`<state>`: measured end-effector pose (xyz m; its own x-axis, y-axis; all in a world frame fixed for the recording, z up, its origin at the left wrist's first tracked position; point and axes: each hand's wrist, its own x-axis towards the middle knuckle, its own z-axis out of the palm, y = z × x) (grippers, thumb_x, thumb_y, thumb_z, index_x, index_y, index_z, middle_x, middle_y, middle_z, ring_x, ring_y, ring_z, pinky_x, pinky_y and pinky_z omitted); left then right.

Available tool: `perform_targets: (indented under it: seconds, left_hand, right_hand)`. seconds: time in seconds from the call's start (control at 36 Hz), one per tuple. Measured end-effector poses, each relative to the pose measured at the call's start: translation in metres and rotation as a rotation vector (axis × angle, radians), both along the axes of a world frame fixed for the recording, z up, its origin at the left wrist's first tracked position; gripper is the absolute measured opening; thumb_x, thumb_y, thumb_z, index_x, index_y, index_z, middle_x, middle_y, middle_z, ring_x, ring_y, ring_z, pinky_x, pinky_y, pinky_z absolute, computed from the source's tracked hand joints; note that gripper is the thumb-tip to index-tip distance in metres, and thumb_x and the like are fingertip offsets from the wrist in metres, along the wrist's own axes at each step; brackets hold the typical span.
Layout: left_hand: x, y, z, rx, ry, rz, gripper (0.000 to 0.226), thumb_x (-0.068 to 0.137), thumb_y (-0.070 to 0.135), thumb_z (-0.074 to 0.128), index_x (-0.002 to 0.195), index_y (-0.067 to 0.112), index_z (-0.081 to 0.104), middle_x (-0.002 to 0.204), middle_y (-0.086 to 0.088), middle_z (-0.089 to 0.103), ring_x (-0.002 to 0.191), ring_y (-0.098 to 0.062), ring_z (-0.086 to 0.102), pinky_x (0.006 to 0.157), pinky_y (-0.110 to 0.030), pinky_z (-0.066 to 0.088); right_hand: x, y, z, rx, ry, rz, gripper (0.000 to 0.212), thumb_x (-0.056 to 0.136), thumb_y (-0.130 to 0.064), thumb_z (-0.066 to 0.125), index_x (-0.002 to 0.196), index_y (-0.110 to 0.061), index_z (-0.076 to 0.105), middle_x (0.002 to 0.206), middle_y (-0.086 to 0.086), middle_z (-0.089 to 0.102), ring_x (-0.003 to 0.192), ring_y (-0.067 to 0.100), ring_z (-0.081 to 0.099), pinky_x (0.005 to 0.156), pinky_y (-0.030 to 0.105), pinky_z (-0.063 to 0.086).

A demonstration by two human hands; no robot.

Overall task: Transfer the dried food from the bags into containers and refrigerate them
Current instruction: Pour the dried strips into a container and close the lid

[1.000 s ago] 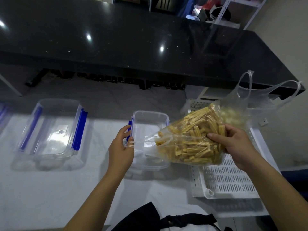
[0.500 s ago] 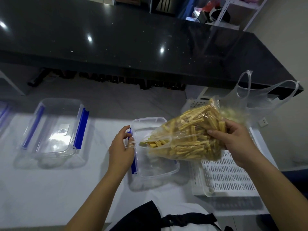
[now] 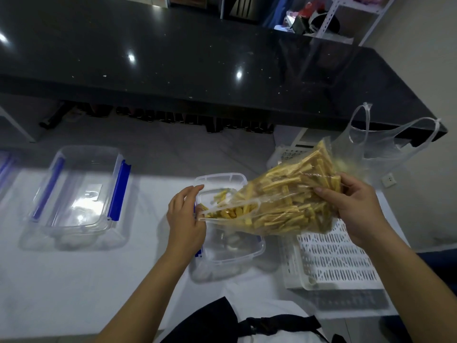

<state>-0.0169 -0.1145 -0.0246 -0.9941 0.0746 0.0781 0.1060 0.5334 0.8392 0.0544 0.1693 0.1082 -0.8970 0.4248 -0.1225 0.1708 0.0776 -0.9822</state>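
Bag (image 3: 284,209), crinkly clear film; stubby yellow sticks (image 3: 294,191); rectangular container (image 3: 232,258)

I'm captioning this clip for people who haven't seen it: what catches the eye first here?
The clear bag of yellow dried food, centre right, tilted over the small clear container: the right hand grips its raised end, the left hand pinches its mouth, and a few sticks lie inside the container. Next, the bigger container with blue clasps on the left, and the white slotted basket at right.
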Motion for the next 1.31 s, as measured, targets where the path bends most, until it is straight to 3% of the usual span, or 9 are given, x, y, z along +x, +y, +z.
perform_targets:
  seconds: [0.08,0.19,0.44,0.58,0.83,1.11,1.31]
  left_hand:
    - [0.0,0.004,0.0,-0.015,0.032,-0.023,0.057,0.091,-0.011,0.047,0.138,0.02,0.056,0.147,-0.008,0.049,0.137,-0.029,0.037,0.111,-0.034,0.026]
    - [-0.005,0.002,-0.003,-0.068,0.001,0.0,0.055,0.097,-0.002,0.046,0.143,0.027,0.051,0.157,-0.005,0.036,0.147,-0.029,0.025,0.118,-0.045,0.021]
    - [-0.031,0.003,0.009,-0.142,0.038,0.057,0.051,0.101,0.008,0.047,0.149,0.025,0.04,0.161,-0.009,0.028,0.149,-0.031,0.021,0.118,-0.047,0.019]
    - [-0.047,0.004,0.015,-0.141,0.007,0.067,0.054,0.102,0.013,0.047,0.152,0.027,0.033,0.164,-0.008,0.021,0.151,-0.029,0.014,0.12,-0.047,0.017]
    - [-0.038,0.007,0.012,-0.131,-0.019,0.041,0.054,0.102,0.013,0.047,0.152,0.028,0.032,0.164,-0.006,0.022,0.15,-0.028,0.016,0.119,-0.047,0.017]
    - [-0.021,0.011,0.012,-0.159,-0.007,0.0,0.054,0.101,0.01,0.046,0.151,0.027,0.035,0.162,-0.007,0.026,0.149,-0.027,0.018,0.119,-0.046,0.017]
    - [-0.007,0.011,0.019,-0.122,0.015,-0.024,0.057,0.099,0.005,0.045,0.151,0.027,0.036,0.161,-0.005,0.027,0.148,-0.025,0.019,0.118,-0.045,0.017]
  right_hand:
    - [0.001,0.0,-0.003,0.027,0.004,0.001,0.024,0.083,-0.005,0.075,0.092,-0.027,0.078,0.091,0.005,0.077,0.084,0.021,0.075,0.062,0.026,0.058]
    - [0.002,0.001,-0.003,0.016,0.014,-0.012,0.023,0.081,-0.007,0.076,0.094,-0.025,0.078,0.096,0.008,0.077,0.087,0.024,0.075,0.065,0.03,0.059]
    - [-0.003,0.0,-0.004,0.001,0.047,-0.034,0.023,0.078,-0.016,0.078,0.098,-0.027,0.078,0.098,0.006,0.077,0.091,0.024,0.075,0.066,0.029,0.059]
    - [-0.005,-0.003,-0.005,-0.007,0.056,-0.034,0.022,0.082,-0.01,0.077,0.098,-0.026,0.078,0.099,0.007,0.077,0.091,0.026,0.075,0.066,0.03,0.06]
    - [-0.002,0.002,0.003,0.011,0.068,-0.032,0.023,0.078,-0.014,0.079,0.1,-0.023,0.078,0.099,0.008,0.077,0.092,0.027,0.075,0.07,0.034,0.061]
    - [0.0,0.004,0.007,-0.03,0.078,-0.042,0.027,0.068,-0.02,0.079,0.094,-0.025,0.079,0.093,0.003,0.078,0.083,0.021,0.076,0.062,0.028,0.059]
    - [0.004,0.01,0.013,-0.024,0.097,-0.01,0.026,0.07,-0.019,0.079,0.095,-0.025,0.079,0.094,0.006,0.078,0.084,0.024,0.076,0.065,0.032,0.061]
